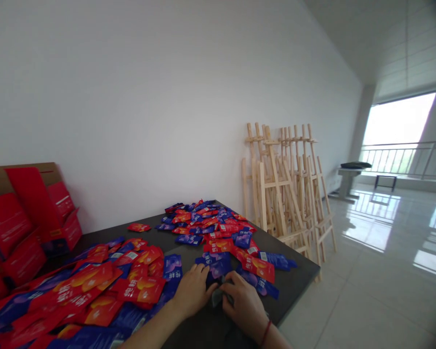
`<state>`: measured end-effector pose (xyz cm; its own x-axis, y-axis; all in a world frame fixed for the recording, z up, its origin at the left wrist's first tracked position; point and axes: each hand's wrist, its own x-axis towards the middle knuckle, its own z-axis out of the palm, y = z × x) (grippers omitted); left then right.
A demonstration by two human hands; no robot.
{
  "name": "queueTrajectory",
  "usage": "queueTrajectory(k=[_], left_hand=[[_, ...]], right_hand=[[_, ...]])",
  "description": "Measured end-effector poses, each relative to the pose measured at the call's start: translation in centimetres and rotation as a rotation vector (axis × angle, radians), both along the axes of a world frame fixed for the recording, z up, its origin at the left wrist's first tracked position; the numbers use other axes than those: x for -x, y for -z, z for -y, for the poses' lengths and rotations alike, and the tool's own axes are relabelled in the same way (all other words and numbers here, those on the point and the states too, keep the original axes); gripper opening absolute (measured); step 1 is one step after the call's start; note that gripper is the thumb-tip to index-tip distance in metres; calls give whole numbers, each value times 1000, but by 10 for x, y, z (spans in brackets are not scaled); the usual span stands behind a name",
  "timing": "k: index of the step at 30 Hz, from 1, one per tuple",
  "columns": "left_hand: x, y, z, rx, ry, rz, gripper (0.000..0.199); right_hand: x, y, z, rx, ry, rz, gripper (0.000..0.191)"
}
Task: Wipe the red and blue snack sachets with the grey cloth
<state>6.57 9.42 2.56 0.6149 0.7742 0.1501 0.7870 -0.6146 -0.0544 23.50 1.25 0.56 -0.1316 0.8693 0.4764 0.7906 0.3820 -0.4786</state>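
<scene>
Near the front of the dark table, my left hand (pixel 193 290) has its fingers bent over the left edge of a blue-purple foil packet (pixel 218 265). My right hand (pixel 244 301) is closed at the packet's lower right edge, thumb and index finger drawn together. Between the two thumbs shows a small greyish piece (pixel 215 297); whether it belongs to the packet I cannot tell. Another blue packet (pixel 172 267) lies left of my left hand. Right of my right hand are an orange-red packet (pixel 258 267) and a blue packet (pixel 263 285).
A large heap of red and blue packets (pixel 90 295) covers the table's left side; a second heap (pixel 203 218) lies at the far corner. Red boxes (pixel 18 228) stand at left. Wooden easels (pixel 283 189) lean by the wall beyond the table's right edge (pixel 301 276).
</scene>
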Motion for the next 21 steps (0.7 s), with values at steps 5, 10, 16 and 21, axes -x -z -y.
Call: queueTrajectory(k=[5,10,16,21], left_hand=[[25,6,12,45,-126,20,41],[15,2,1,42,-144,19,48],[-4,-23,-18,23,-142,-10,26],[14,-41,9,-21,-91,-21,30]], right_hand=[[-2,1,0,6,57,-33,24],[6,2,-12,81,80,168,17],[16,3,-18,60,180,145,19],[-12,0,-10,56,195,15,21]])
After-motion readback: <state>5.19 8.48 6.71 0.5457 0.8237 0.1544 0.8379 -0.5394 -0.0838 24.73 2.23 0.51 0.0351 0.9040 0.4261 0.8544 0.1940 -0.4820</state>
